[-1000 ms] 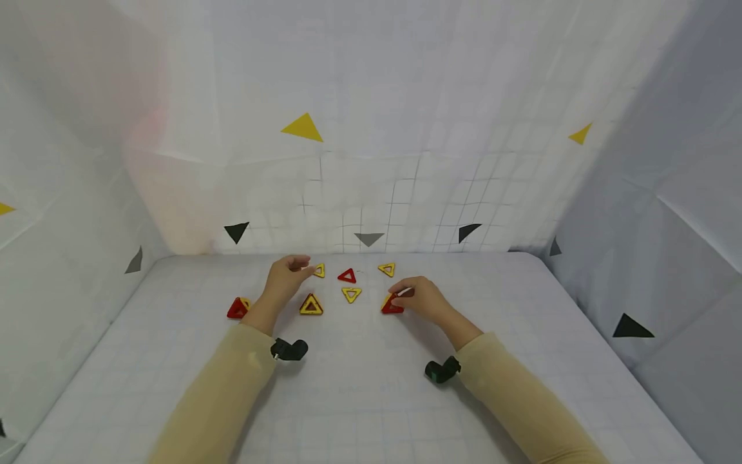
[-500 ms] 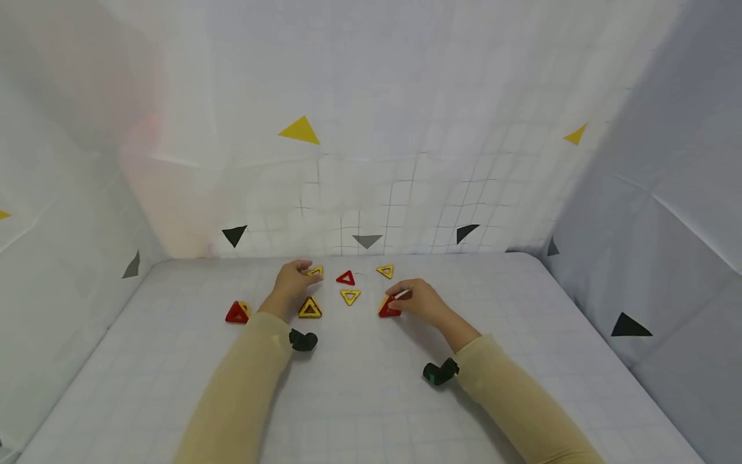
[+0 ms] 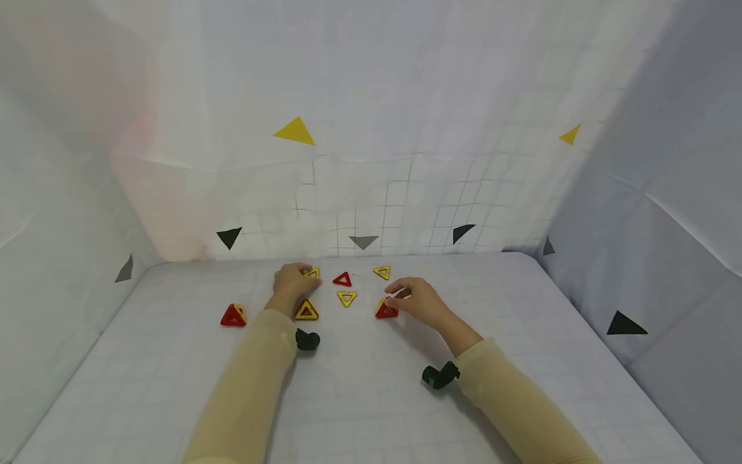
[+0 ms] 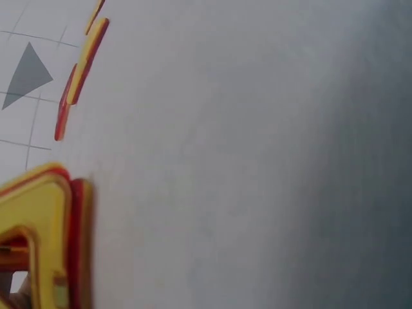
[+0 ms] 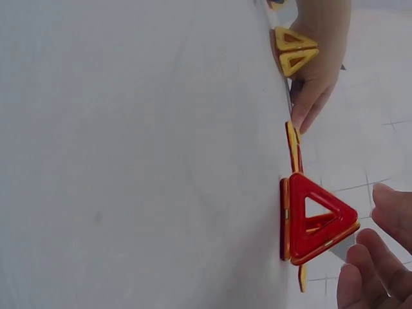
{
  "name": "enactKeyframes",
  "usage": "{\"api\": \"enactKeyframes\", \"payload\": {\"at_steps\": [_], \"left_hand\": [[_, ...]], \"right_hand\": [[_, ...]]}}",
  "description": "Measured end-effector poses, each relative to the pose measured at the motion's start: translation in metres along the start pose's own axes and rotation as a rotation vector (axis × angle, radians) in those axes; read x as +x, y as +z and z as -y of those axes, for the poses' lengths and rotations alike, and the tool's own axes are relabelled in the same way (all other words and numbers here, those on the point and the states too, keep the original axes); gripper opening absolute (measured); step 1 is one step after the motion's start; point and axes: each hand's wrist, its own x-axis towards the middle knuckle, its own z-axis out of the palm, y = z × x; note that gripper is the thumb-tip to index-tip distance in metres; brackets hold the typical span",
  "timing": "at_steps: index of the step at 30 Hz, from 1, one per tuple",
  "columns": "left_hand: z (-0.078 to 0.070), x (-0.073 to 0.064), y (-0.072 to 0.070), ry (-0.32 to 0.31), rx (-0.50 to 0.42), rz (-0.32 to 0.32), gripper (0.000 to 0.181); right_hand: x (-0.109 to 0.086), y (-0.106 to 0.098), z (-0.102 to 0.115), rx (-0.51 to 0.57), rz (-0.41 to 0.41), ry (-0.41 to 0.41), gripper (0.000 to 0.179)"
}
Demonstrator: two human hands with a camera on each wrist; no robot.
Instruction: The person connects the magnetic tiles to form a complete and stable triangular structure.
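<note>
In the head view, my left hand (image 3: 290, 282) reaches to the back of the table, its thumb and fingertips on either side of a flat yellow triangular magnetic tile (image 3: 313, 273), which it pinches. My right hand (image 3: 422, 301) hovers beside a small red-and-yellow pyramid (image 3: 386, 309) of such tiles. In the right wrist view, the fingertips (image 5: 368, 239) stand a little apart from the pyramid's tip. A yellow-faced pyramid (image 3: 306, 310) stands just in front of my left hand, close up in the left wrist view. The left fingers are hidden there.
Farther left stands another red-and-yellow pyramid (image 3: 234, 315). Loose flat tiles lie between and behind the hands: a red one (image 3: 343, 279), a yellow one (image 3: 347, 298) and another yellow one (image 3: 382, 272). White sheeting (image 3: 371, 161) encloses the table at the back and sides.
My left hand has moved forward and right onto the yellow tile at the back. The right fingers have come off the pyramid, which stays standing.
</note>
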Motion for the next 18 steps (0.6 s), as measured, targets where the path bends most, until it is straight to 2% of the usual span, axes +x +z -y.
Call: {"api": "enactKeyframes", "payload": {"at_steps": [4, 9, 13, 18], "left_hand": [[0.003, 0.0, 0.0, 0.007, 0.004, 0.002, 0.046], [0.005, -0.006, -0.007, -0.029, -0.098, 0.069, 0.046], [0.007, -0.01, -0.017, -0.004, -0.134, 0.134, 0.049], [0.012, -0.013, -0.023, 0.036, -0.128, 0.133, 0.049]], "right_hand": [[-0.003, 0.002, 0.009, -0.005, -0.023, -0.015, 0.025], [-0.005, 0.007, 0.023, 0.018, -0.024, -0.049, 0.026], [-0.004, 0.015, 0.03, 0.057, -0.018, -0.06, 0.026], [0.0, 0.029, 0.041, 0.058, -0.01, -0.072, 0.029]]}}
